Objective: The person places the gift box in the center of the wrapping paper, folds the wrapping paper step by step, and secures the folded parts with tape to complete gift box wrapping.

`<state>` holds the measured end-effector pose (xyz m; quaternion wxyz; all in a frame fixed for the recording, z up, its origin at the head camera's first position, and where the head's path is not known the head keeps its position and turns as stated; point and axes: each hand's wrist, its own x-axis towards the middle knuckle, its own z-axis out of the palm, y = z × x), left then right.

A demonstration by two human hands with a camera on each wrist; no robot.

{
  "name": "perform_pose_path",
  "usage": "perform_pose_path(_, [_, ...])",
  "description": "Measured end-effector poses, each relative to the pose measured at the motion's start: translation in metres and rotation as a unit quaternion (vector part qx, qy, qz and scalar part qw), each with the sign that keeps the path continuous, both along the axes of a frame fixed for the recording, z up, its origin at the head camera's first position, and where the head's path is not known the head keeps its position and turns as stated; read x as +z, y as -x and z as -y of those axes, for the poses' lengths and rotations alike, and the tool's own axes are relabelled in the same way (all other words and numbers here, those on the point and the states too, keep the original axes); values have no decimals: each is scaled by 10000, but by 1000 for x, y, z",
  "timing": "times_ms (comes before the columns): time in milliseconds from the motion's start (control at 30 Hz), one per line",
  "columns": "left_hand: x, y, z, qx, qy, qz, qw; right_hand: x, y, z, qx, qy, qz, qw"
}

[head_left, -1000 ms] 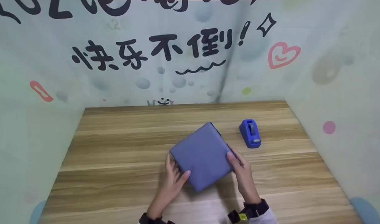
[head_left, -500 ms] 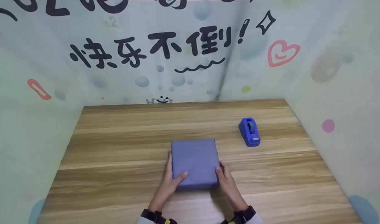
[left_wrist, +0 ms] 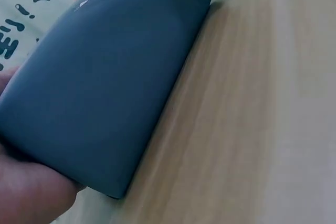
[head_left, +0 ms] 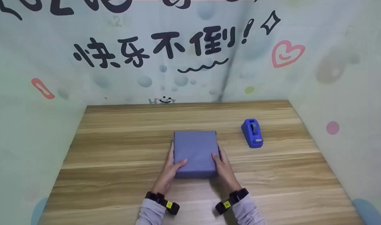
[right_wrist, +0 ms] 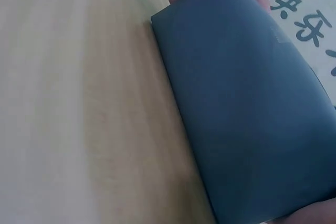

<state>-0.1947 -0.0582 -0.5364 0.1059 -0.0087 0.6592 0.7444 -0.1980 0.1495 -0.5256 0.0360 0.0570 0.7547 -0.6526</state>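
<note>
A box wrapped in plain blue-purple paper (head_left: 195,150) sits squared to the table's front, held between both hands. My left hand (head_left: 166,173) grips its left side, thumb over the top face and fingers down along the side. On the opposite side my right hand (head_left: 225,172) holds it the same way, thumb on top near the edge. In the left wrist view the near face of the box (left_wrist: 105,82) looks dark blue and smooth, its lower edge close to the wood. The right wrist view shows that face of the box (right_wrist: 236,98) with a small shiny patch near its upper edge.
A blue tape dispenser (head_left: 252,133) stands to the right, behind the right hand. The wood-grain table (head_left: 115,150) ends at a printed cloth backdrop (head_left: 125,84), with pale panels along both sides.
The box was turned diagonally a second ago; it was then swung straight. Since half a second ago both hands have moved it a little away from me, toward the backdrop.
</note>
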Motion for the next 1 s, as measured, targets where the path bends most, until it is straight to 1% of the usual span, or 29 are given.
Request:
perform_pose_path(100, [0, 12, 0, 6, -63, -32, 10000, 1, 13, 0, 30, 148, 99, 9998])
perform_pose_path(233, [1, 26, 0, 42, -214, -75, 9997, 1, 28, 1, 81, 170, 66, 9998])
perform_pose_path(333, [0, 37, -1, 67, -319, -119, 9994, 1, 38, 1, 76, 33, -13, 10000])
perform_pose_path(467, [-1, 48, -2, 128, -248, -120, 9995, 1, 50, 1, 84, -90, 100, 9999])
perform_pose_path(600, [-1, 58, -3, 191, -204, -94, 9996, 2, 61, 0, 98, 4, 279, 9996])
perform_pose_path(633, [2, 59, -3, 183, -200, -90, 9996, 2, 64, -1, 109, 22, 285, 9995])
perform_pose_path(667, [6, 60, -4, 159, -187, -105, 9996, 2, 67, -2, 119, 12, 257, 9996])
perform_pose_path(800, [7, 70, -4, 147, -95, -100, 9998, 1, 76, -4, 209, -214, 33, 9995])
perform_pose_path(833, [7, 72, -4, 142, -49, -82, 9999, 1, 78, -4, 242, -284, -31, 9993])
perform_pose_path(900, [-1, 77, -4, 166, 20, -81, 9998, 0, 80, -4, 278, -340, -85, 9990])
perform_pose_path(1000, [-1, 78, -4, 161, 132, -78, 9998, -1, 82, -4, 283, -350, -115, 9989])
